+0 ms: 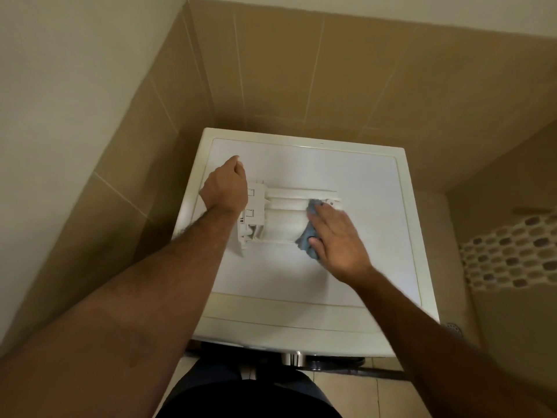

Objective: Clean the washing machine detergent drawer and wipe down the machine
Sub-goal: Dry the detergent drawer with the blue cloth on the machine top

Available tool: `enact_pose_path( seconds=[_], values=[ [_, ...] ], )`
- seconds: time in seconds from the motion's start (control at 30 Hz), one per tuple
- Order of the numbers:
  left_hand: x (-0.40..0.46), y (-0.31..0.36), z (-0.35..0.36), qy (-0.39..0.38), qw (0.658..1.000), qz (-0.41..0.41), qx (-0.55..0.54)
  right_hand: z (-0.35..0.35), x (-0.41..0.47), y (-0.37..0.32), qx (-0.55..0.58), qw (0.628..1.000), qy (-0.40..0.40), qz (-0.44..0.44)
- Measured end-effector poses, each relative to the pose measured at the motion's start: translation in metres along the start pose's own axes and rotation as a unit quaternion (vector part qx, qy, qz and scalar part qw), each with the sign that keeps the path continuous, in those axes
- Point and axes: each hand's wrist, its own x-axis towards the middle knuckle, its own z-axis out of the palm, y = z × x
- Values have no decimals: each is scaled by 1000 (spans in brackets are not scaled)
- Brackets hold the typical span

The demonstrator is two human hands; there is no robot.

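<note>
The white detergent drawer (280,218) lies on top of the white washing machine (376,182), its front panel to the left. My left hand (224,188) grips the drawer's left end, fingers curled over it. My right hand (337,236) presses a blue cloth (307,239) onto the drawer's right end; the thumb and fingers lie over the cloth, most of which is hidden under the palm.
The machine stands in a corner of beige tiled walls (301,70). A white laundry basket with holes (512,248) sits to the right. The machine's front edge (286,330) is just before my legs, with tiled floor below.
</note>
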Motion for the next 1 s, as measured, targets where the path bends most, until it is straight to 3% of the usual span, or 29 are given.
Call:
enact_pose_path(
  seconds=[0.1, 0.23, 0.47, 0.53, 0.6, 0.73, 1.0],
  values=[
    [-2, 2, 0, -3, 1000, -7, -8, -9, 18, 5, -3, 994, 24, 102],
    [0, 2, -1, -23, 1000, 5, -12, 10, 49, -39, -24, 982, 65, 175],
    [1, 3, -8, -62, 998, 24, 3, 18, 56, -90, 60, 997, -14, 52],
    [2, 2, -11, -71, 997, 31, 5, 8, 52, -84, 94, 993, -60, 40],
    [2, 2, -14, -74, 997, 35, 3, -3, 51, -73, 130, 988, -53, 71],
    [3, 2, -17, -87, 996, 31, -2, -3, 52, -76, 59, 987, -61, 136],
    [4, 2, -20, -113, 993, 39, 13, 15, 57, -100, 0, 995, -49, 87]
  ],
)
